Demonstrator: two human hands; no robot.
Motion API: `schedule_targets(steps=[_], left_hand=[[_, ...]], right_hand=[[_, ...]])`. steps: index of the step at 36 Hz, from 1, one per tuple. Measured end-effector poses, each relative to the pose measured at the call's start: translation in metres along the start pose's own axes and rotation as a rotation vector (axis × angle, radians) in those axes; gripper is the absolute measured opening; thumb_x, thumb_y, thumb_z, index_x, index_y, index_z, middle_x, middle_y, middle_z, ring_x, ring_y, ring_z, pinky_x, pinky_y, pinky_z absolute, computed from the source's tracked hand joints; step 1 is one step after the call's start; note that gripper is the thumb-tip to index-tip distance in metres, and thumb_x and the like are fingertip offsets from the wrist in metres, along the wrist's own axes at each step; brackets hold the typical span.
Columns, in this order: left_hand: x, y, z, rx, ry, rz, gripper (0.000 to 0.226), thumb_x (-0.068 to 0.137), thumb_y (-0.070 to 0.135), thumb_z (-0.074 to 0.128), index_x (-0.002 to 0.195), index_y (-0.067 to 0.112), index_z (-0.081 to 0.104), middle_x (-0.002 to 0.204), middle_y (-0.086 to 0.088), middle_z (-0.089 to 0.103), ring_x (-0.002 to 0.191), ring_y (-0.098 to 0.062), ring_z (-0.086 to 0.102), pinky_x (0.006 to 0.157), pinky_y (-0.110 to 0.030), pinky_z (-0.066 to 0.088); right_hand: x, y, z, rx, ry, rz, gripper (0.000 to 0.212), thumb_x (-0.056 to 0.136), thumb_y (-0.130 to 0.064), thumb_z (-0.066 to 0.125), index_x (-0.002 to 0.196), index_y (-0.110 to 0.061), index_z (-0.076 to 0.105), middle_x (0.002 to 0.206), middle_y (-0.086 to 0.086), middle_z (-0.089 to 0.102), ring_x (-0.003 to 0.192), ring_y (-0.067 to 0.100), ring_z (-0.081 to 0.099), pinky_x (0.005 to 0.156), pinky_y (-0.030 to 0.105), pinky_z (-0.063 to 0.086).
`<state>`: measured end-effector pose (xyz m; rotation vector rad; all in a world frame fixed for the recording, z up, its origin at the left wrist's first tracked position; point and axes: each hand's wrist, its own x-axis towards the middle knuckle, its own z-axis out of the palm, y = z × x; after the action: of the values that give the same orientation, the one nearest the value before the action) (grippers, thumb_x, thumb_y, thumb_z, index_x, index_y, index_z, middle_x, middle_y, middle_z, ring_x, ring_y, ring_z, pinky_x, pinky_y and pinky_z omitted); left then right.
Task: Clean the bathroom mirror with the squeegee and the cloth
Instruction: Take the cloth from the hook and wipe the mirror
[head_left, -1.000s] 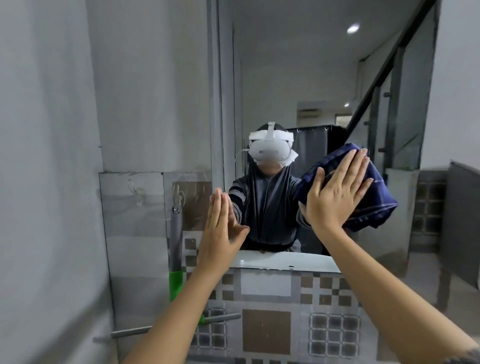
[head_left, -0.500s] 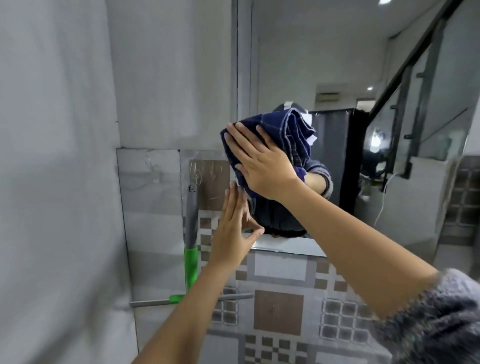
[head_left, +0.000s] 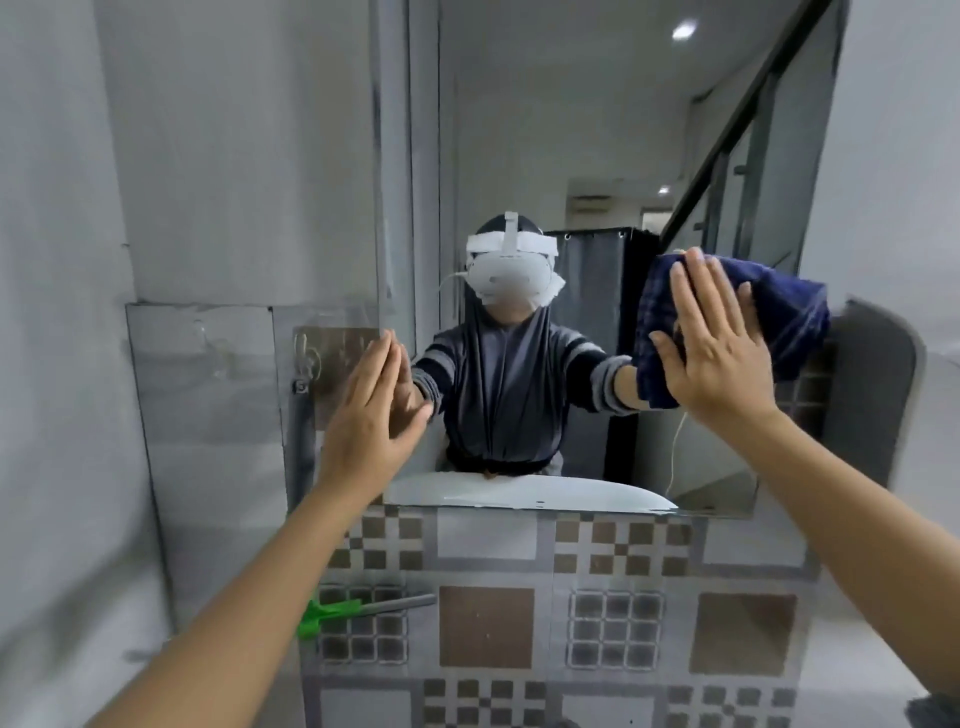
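The mirror (head_left: 587, 130) hangs on the wall ahead and shows a person's reflection. My right hand (head_left: 711, 343) lies flat, fingers spread, and presses a dark blue checked cloth (head_left: 789, 312) against the glass near the mirror's right edge. My left hand (head_left: 369, 410) rests flat and empty against the mirror's lower left edge. The squeegee (head_left: 363, 608), green-headed with a grey handle, hangs on the wall under my left forearm, which hides part of it.
A band of brown and grey patterned tiles (head_left: 488, 623) runs below the mirror. Bare grey wall (head_left: 67, 312) closes in on the left. A hook (head_left: 301, 358) is fixed left of the mirror. The reflected white basin rim (head_left: 519, 493) shows along the mirror's bottom.
My right hand has swept the cloth from the mirror's middle over to its right side. My left hand stays flat at the lower left edge.
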<state>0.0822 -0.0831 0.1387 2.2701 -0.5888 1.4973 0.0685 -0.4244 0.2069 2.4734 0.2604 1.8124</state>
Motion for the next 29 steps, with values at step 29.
schedule_targets(steps=[29], left_hand=[[0.108,-0.013,-0.026,-0.008,0.136,0.195,0.060,0.091,0.027,0.054,0.138,-0.003,0.031,0.148,-0.017,0.029,0.139,-0.025,0.025,0.110,-0.008,0.009]], right_hand=[[-0.044,-0.218,0.063,0.082,-0.090,-0.330,0.057,0.096,-0.030,0.035,0.148,-0.011,0.018,0.156,0.004,0.013,0.144,0.017,0.011,0.117,0.038,-0.002]])
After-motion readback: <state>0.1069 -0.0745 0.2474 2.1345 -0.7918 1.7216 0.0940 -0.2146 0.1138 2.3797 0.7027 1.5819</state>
